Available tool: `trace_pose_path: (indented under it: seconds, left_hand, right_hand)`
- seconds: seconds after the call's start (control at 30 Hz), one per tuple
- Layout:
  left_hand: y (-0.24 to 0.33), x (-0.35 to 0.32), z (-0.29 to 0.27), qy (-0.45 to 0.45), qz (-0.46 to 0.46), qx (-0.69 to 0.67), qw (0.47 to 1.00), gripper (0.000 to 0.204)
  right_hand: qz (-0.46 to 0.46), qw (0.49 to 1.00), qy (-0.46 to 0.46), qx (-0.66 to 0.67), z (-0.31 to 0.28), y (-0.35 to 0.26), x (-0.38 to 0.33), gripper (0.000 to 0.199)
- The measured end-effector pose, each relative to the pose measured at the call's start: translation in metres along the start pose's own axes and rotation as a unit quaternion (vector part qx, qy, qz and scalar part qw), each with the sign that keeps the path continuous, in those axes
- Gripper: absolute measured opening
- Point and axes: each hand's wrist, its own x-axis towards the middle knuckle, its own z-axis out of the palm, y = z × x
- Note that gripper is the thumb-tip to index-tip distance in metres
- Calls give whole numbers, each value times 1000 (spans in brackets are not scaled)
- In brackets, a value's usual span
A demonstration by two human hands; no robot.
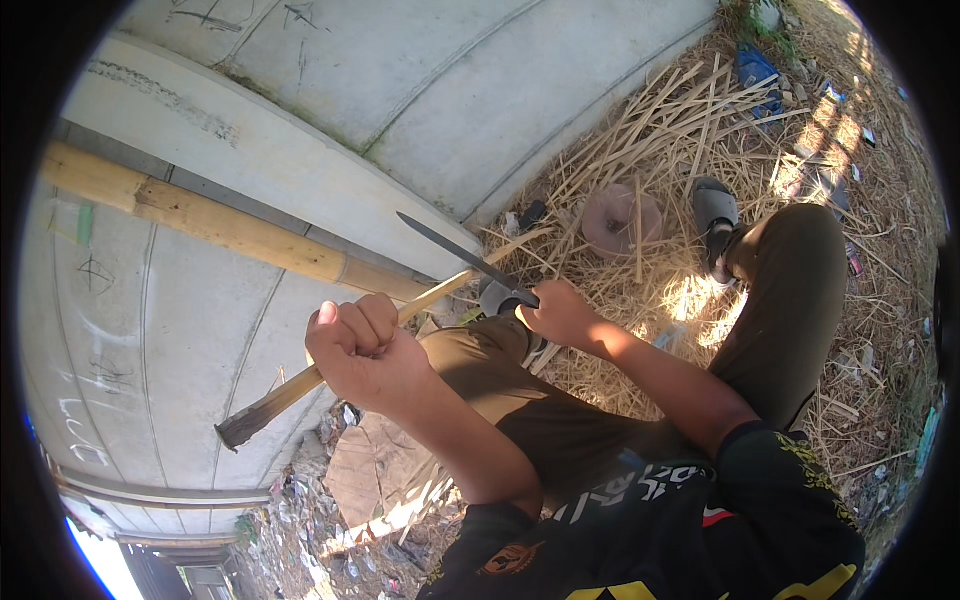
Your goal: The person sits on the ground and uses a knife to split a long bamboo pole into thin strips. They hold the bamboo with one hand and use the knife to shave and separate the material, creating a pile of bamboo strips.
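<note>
A bamboo strip (400, 318) is being gripped mid-length in the closed left hand (365, 350); beyond that grip, a knife (455, 252) is being held closed-fisted by the right hand (562, 312). The strip looks light, stiff and splintery.

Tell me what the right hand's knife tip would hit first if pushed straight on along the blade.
Likely the pale concrete slab, just past the bamboo pole lying there. The right hand points the knife up-left; depth is unclear, so it may pass above.

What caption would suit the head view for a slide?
Left hand grips a bamboo strip while right hand sets a knife against it, above scattered shavings.
</note>
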Motion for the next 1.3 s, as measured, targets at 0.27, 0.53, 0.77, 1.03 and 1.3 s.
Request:
trace_pose_path:
  seconds: [0.27,0.53,0.77,1.03,1.3]
  left_hand:
    - [90,-35,19,-41,103,26,993,53]
    - [119,-33,-21,7,158,-4,987,50]
    - [163,-43,-47,-173,121,-94,973,49]
    - [132,-24,-55,-84,132,-72,985,48]
    - [11,-10,1,-28,65,24,997,45]
  right_hand:
    - [286,948,-138,1,4,96,-9,33]
    - [98,990,-90,51,-12,-33,-6,32]
    - [484,862,109,104,-17,191,-39,25]
    - [448,863,93,215,4,116,-6,19]
    - [318,889,214,250,-9,103,22,21]
